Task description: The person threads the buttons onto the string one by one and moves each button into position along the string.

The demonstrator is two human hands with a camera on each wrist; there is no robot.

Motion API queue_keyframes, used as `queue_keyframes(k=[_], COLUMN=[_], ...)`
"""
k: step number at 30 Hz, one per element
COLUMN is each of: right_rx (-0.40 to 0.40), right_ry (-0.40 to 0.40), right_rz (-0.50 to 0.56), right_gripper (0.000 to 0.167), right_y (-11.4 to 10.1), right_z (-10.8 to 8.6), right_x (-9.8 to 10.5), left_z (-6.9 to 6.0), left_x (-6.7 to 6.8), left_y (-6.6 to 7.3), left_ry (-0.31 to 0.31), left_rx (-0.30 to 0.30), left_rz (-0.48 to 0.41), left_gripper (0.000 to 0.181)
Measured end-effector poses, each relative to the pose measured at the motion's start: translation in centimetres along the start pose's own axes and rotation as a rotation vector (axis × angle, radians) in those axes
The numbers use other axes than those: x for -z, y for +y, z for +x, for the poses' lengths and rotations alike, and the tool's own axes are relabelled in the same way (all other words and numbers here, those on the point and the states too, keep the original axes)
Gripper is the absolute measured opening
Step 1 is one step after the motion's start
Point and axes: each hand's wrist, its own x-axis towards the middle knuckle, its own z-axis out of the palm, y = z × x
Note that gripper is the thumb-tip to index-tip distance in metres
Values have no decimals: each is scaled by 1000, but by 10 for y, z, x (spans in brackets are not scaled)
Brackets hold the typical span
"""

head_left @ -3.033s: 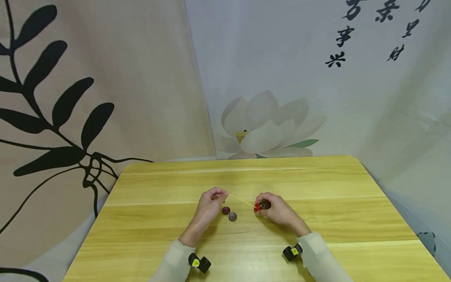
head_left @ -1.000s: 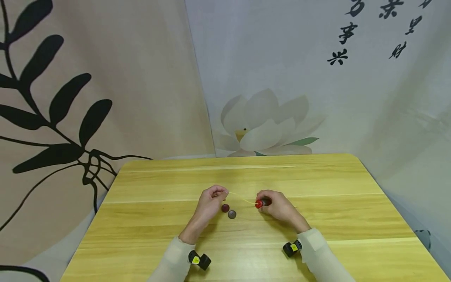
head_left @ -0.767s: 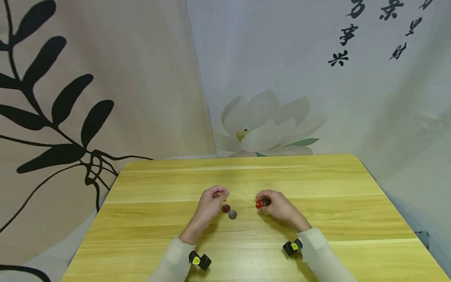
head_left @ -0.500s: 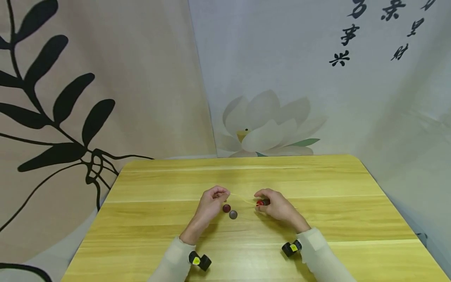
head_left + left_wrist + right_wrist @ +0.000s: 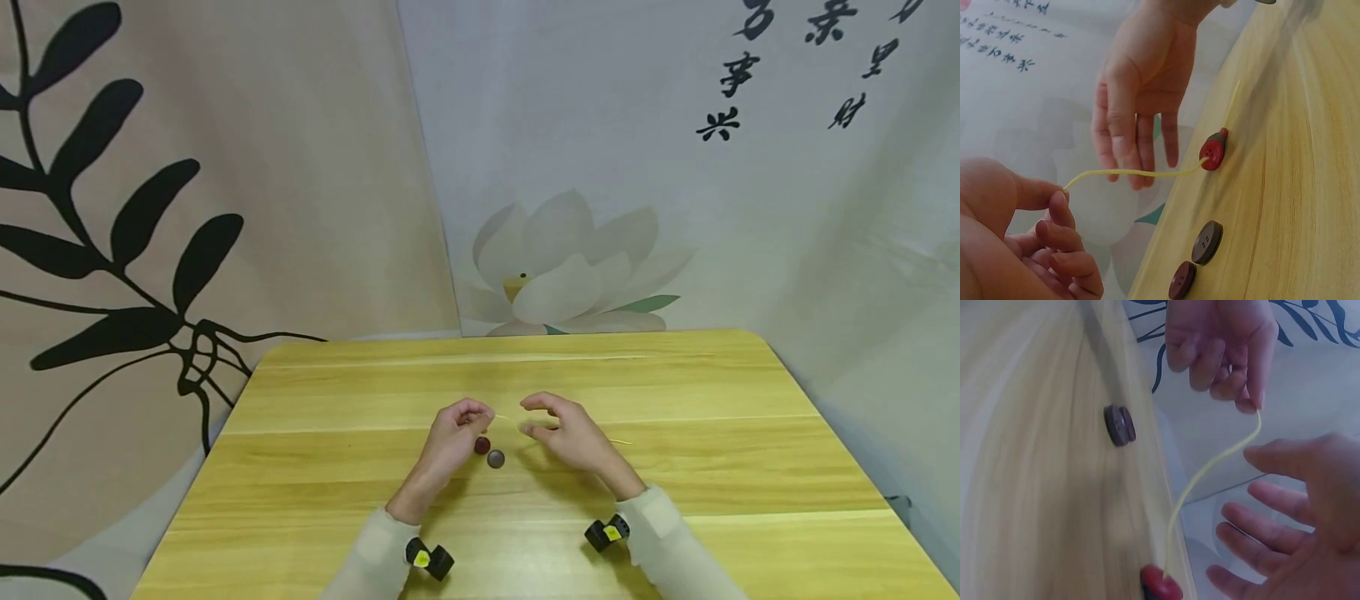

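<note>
My left hand (image 5: 452, 437) pinches the end of a thin yellow cord (image 5: 1116, 171) between thumb and fingertip. The cord runs through a red button (image 5: 1212, 154), with a dark one and another red one stacked behind it on the table; in the head view my right hand hides them. My right hand (image 5: 572, 435) hovers over them, fingers spread and slightly bent, holding nothing, close to the cord. Near my left hand lie a dark red button (image 5: 482, 446) and a grey-brown button (image 5: 496, 459), side by side.
The wooden table (image 5: 315, 500) has a rounded far right corner. Behind it hangs a curtain (image 5: 337, 167) with printed leaves, a flower and black characters. Each sleeve carries a small black wrist camera, the left one (image 5: 431, 559) and the right one (image 5: 607, 532).
My right hand has let go of the threaded buttons, spread its fingers and moved a little to the left. My left hand keeps its pinch on the cord and has barely moved.
</note>
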Motion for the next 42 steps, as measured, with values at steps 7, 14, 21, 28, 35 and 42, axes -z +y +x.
queue_keyframes(k=[7,14,21,28,35,42], right_rx=[25,13,-17,-34,-20,-18], right_ry=[-14,-38,-60,-98,-91,-82], right_rz=[72,138,174,188,198,170], right_gripper=[32,34,35,37,29,20], right_y=[-6,-9,-9,-9,-9,-11], right_z=[3,6,7,7,6,6], right_x=[-3,-7,-10,-11,-12,-12], left_z=[1,3,3,6,5,3], left_x=[-4,-7,-8,-9,-9,-8], left_y=[0,-1,1,-1,0,1], left_ry=[-15,-25,-26,-36,-33,-30], left_rx=[9,19,16,32,26,15], left_rz=[-12,-31,-31,-17,-33,-41], left_gripper=[25,22,22,23,21,20])
